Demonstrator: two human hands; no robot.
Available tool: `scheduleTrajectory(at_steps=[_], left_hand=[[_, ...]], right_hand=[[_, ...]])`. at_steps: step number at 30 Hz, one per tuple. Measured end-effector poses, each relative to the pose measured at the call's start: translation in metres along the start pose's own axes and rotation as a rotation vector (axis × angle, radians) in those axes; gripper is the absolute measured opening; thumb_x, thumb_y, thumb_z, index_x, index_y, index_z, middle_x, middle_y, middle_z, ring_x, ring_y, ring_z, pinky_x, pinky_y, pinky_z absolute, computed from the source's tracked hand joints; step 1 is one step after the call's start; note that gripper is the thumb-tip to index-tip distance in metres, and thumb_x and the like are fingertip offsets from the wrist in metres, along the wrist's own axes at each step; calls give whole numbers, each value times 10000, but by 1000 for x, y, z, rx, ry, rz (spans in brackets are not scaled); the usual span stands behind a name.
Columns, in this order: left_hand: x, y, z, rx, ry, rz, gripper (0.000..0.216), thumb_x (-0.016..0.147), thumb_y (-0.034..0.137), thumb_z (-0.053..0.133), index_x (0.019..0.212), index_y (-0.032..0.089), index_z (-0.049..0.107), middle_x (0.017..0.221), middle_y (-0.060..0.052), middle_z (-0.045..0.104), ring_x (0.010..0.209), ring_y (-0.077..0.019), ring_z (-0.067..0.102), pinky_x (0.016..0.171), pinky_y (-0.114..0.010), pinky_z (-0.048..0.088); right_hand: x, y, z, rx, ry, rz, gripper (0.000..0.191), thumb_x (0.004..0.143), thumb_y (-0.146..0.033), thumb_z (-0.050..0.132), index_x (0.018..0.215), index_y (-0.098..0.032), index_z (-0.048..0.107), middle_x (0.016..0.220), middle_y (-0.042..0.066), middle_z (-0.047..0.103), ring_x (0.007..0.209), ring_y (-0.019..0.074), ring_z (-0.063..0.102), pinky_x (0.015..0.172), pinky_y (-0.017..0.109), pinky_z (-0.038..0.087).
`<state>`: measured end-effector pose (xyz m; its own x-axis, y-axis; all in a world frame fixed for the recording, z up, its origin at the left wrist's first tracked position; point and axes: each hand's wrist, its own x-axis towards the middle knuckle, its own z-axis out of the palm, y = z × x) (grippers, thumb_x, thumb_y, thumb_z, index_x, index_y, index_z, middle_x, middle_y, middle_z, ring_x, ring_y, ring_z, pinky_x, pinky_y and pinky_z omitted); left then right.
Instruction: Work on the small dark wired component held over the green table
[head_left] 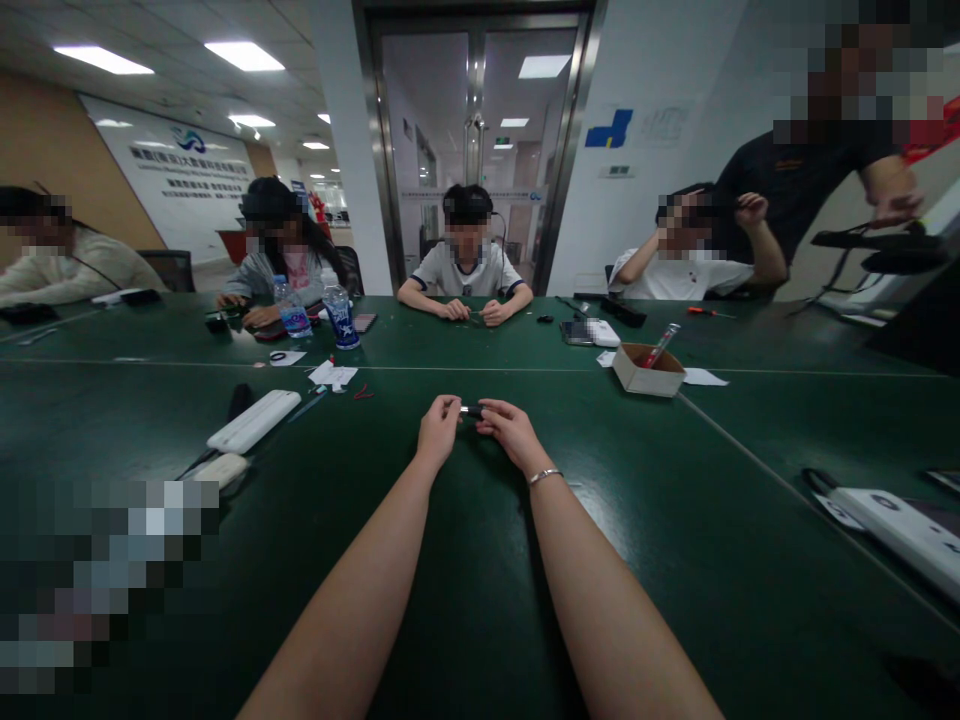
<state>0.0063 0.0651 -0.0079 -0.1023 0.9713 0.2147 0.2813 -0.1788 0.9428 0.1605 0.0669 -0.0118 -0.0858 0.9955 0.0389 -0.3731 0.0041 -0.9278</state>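
My left hand [438, 428] and my right hand [510, 428] meet over the dark green table [465, 600], both arms stretched forward. Between their pinched fingertips is a small dark object with a light end [471, 410], too small to name. Each hand grips one end of it just above the table top. A thin bracelet [544, 476] sits on my right wrist.
A white power strip [253, 421] and a small pale device [220, 470] lie to the left. A cardboard box [648, 370] with a red-handled tool stands right of centre. Water bottles [341, 318], paper scraps and phones lie farther back. Several people sit around the table; another white strip [904, 528] lies at right.
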Motion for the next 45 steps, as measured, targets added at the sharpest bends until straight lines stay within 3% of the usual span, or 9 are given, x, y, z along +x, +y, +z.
scheduleTrajectory(at_steps=[3,7,12,16,21,25,33,37,45], left_hand=[[0,0,0,12,-4,7,282,891,401,448,1002,195,606,676,3,583,648,-137,561,632,-252,416],[2,-4,3,-34,19,15,226,855,316,504,1025,199,598,800,-15,613,754,-140,585,683,-246,424],[3,-5,3,-22,0,-11,306,896,409,434,1076,198,565,688,10,566,652,-133,554,631,-245,407],[1,-4,1,-22,5,-24,292,861,321,493,1126,211,544,804,-8,601,678,-129,559,611,-236,407],[1,-3,1,-9,-7,-25,290,890,380,447,1097,211,558,721,3,587,644,-131,547,618,-244,406],[0,-1,0,-6,-2,-35,280,866,338,489,1110,221,562,844,-21,619,692,-132,562,624,-241,419],[0,-2,1,1,-6,-14,263,867,338,481,1081,220,579,805,-9,595,698,-130,557,611,-233,405],[2,-5,3,2,-5,1,288,893,394,430,1027,206,602,676,12,563,639,-129,542,613,-240,399],[3,-7,2,11,0,1,281,885,387,436,1021,217,613,773,-14,610,694,-141,562,615,-242,409]], right_hand=[[0,0,0,6,-2,6,283,652,-178,784,918,-151,689,764,40,695,645,133,661,638,263,562],[0,0,0,17,1,13,280,648,-165,782,911,-152,686,718,25,686,619,128,655,618,250,557],[0,0,0,3,-9,10,298,651,-174,785,930,-149,685,746,33,687,632,129,657,630,257,557],[0,1,0,-3,-1,6,285,656,-176,780,925,-149,689,737,30,685,622,124,650,626,256,557],[0,0,0,0,-4,4,282,645,-176,783,911,-150,692,733,24,686,620,120,652,618,245,556],[0,0,0,-9,-14,4,286,657,-185,778,928,-153,692,745,30,689,632,127,653,622,260,562],[1,1,0,-20,-12,7,290,658,-182,776,933,-151,691,766,36,691,639,123,655,632,250,559],[2,2,-1,-14,-17,0,290,638,-193,791,910,-155,696,768,36,689,640,129,653,632,264,561],[3,3,-1,-19,-18,3,286,643,-195,788,910,-157,696,762,34,684,645,130,654,636,265,561]])
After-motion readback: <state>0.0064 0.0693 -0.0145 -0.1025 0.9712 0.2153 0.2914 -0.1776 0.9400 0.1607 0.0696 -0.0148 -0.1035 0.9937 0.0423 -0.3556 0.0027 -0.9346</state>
